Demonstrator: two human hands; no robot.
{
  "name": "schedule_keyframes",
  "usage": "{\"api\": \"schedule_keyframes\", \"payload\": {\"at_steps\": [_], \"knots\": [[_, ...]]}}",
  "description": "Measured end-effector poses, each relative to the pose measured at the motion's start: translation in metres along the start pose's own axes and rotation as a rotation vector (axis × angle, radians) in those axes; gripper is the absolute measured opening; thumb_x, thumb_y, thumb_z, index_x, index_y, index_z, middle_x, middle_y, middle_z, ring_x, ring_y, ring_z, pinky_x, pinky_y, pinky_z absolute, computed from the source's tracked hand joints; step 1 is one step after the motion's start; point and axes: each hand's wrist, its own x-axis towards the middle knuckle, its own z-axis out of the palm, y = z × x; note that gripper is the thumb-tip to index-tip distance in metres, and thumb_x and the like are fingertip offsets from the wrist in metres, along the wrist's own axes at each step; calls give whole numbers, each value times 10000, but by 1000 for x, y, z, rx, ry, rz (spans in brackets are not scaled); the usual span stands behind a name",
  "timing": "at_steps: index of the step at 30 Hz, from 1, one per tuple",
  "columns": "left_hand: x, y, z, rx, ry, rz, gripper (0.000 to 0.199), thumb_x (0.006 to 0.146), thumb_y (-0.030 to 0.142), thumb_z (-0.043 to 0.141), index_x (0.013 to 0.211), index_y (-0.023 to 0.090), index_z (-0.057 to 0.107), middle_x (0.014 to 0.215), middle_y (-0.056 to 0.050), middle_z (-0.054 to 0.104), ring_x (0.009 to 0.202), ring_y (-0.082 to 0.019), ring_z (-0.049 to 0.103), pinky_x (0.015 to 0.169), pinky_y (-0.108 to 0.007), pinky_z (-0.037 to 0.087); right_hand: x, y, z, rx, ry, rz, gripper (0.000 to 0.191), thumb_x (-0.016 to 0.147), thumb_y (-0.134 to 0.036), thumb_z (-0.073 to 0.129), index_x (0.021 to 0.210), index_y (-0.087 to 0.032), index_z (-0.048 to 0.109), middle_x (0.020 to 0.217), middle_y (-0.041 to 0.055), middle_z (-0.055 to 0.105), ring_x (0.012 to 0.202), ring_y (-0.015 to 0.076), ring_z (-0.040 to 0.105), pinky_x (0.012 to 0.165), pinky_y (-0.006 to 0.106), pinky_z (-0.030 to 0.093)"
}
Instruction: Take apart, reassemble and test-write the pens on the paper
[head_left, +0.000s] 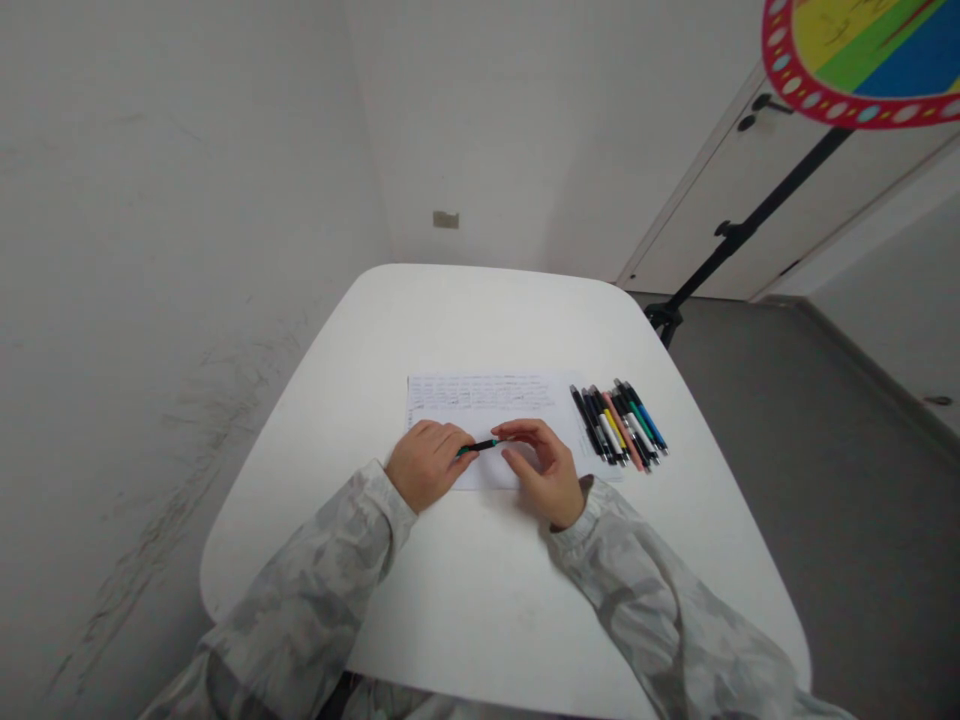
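Note:
My left hand is closed around the rear part of a black pen with teal-green parts. The pen lies nearly level above a written sheet of paper, its front end pointing right. Beside that end is my right hand, thumb and fingers apart and curved around the pen's tip. Whether a fingertip touches the tip is too small to tell. Both hands partly cover the lower half of the paper, whose upper half carries rows of handwriting.
A row of several pens in black, white, yellow, pink, green and blue lies at the paper's right. The white table has rounded corners and stands by the walls. Beyond its right side is a colourful wheel on a black stand.

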Motion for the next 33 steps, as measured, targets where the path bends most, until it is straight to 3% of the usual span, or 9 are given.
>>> {"api": "schedule_keyframes", "payload": {"at_steps": [3, 6, 13, 16, 19, 22, 27, 30, 33], "knots": [[1, 0, 0, 3, -2, 8, 285, 1140, 345, 473, 1012, 176, 664, 904, -45, 758, 821, -189, 689, 789, -364, 486, 0, 0, 0, -13, 75, -22, 128, 992, -370, 713, 1021, -250, 749, 964, 61, 764, 926, 233, 724, 886, 405, 602], [1, 1, -1, 11, 6, 27, 291, 1142, 345, 473, 1010, 176, 670, 906, -46, 764, 814, -186, 688, 792, -362, 487, 1, -1, 1, -62, 57, -53, 149, 987, -378, 719, 931, -248, 765, 880, 52, 753, 856, 230, 705, 828, 393, 586], [0, 1, -2, 21, 13, 57, 294, 1141, 347, 476, 1024, 179, 687, 907, -41, 769, 788, -182, 670, 780, -366, 484, 3, 1, 0, -43, -28, -59, 104, 946, -349, 784, 927, -247, 795, 883, 48, 773, 850, 224, 719, 820, 392, 587], [0, -1, -2, 29, 12, 48, 284, 1137, 345, 484, 1031, 176, 687, 920, -49, 771, 805, -184, 675, 789, -370, 491, 6, -3, -4, -80, -78, -66, 130, 942, -366, 790, 1010, -256, 801, 942, 58, 776, 889, 238, 716, 865, 423, 585], [-1, -2, -1, 28, 14, 40, 254, 1131, 327, 501, 1041, 174, 683, 933, -50, 772, 839, -184, 687, 804, -370, 496, 11, -5, -14, -201, -83, -133, 213, 940, -366, 787, 1130, -269, 776, 1039, 75, 768, 940, 259, 692, 915, 462, 562], [-3, -5, 0, 24, 13, 25, 238, 1125, 323, 516, 1034, 174, 678, 932, -46, 770, 839, -184, 688, 804, -372, 495, 15, 0, -28, -432, -57, -184, 233, 948, -341, 761, 1165, -257, 745, 1011, 81, 728, 924, 266, 653, 888, 460, 539], [-5, -6, 1, 24, -17, -15, 246, 1125, 326, 508, 1029, 176, 678, 941, -51, 770, 840, -188, 686, 808, -381, 491, 18, 18, -42, -748, -135, -153, 288, 928, -353, 753, 1178, -212, 728, 965, 103, 696, 930, 298, 643, 866, 457, 526], [-4, -6, 1, 24, -16, -8, 250, 1128, 327, 505, 1029, 175, 676, 932, -47, 767, 829, -186, 681, 803, -376, 487, 18, 23, -44, -776, -126, -121, 187, 961, -320, 696, 1105, -208, 739, 909, 97, 699, 891, 287, 644, 837, 439, 525], [-4, -6, 2, 33, -10, -3, 257, 1132, 327, 495, 1026, 174, 674, 930, -47, 763, 840, -192, 682, 808, -372, 485, 18, 19, -42, -665, -117, -107, 128, 989, -314, 664, 975, -224, 754, 852, 80, 713, 816, 258, 641, 791, 420, 531]]}}
